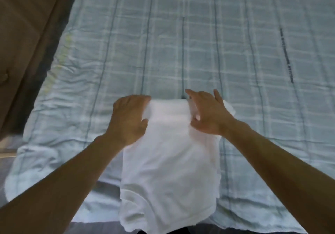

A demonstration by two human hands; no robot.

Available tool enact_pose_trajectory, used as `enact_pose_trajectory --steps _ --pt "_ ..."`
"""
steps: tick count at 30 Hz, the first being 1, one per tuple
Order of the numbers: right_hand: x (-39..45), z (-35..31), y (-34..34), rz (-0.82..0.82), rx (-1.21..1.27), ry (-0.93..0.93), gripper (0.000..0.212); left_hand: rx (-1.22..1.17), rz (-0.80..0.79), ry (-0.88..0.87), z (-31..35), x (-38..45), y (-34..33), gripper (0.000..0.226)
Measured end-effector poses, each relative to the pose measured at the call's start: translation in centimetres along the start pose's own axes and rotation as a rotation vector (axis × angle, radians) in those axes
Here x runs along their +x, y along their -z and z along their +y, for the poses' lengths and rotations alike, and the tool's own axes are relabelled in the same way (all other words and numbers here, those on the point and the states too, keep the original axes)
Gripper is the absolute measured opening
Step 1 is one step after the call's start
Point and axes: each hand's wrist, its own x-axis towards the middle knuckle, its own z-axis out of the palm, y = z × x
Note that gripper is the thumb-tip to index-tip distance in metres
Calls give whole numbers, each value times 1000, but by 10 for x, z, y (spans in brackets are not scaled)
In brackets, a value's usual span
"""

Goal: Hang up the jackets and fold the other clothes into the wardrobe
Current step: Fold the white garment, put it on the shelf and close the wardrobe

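Pale blue checked bedding (pixel 217 43) covers the bed and fills most of the view, crossed by darker lengthwise stripes and rumpled along its left and near edges. To the left of the bed runs a brown surface (pixel 23 34), too blurred to identify further.

On the bedding, near its front edge and roughly centred, lies a white garment (pixel 168 170), folded into a long narrow panel that runs away from the person. Its near end hangs slightly over the bed's front edge, and its far end is rolled or turned up into a soft fold between the two hands. A small part of the white cloth shows beyond the right hand, on the bedding.

The left hand (pixel 129 117) holds the far left corner of the garment: its grip is curled round the cloth, fingers over the top of the fold and thumb against the side. The right hand (pixel 208 114) sits at the far right corner, thumb tucked at the cloth edge and pinching it against the lower fingers, while the index finger and the outer fingers stretch forward, spread above the bedding. Both bare forearms reach in from the bottom corners of the view. Motion blur softens the hands and the fold.
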Motion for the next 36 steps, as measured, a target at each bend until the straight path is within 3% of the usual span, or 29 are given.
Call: enact_pose_trajectory --steps 2,5,11,14,20,26,31,36 --pt "15 -2 15 -135 -76 0 82 -43 -195 104 -1 19 11 67" --pt "22 -4 27 -194 -61 19 64 139 -280 85 6 34 21 57" --pt "4 1 26 -64 -83 66 36 -4 -107 13 16 17 30 13" --pt "-5 4 43 6 -61 62 34 -34 11 -37 18 14 50 12" --pt "4 -7 91 429 -69 72 34 42 314 -73 24 48 97 17" --pt "-8 -6 47 437 -43 50 31 99 247 -95 30 26 68 30" --pt "-61 -12 12 598 -85 118 33 49 258 -192 29 -32 60 42" --pt "-106 -16 -42 426 -115 112 40 160 157 -315 31 -86 18 35"
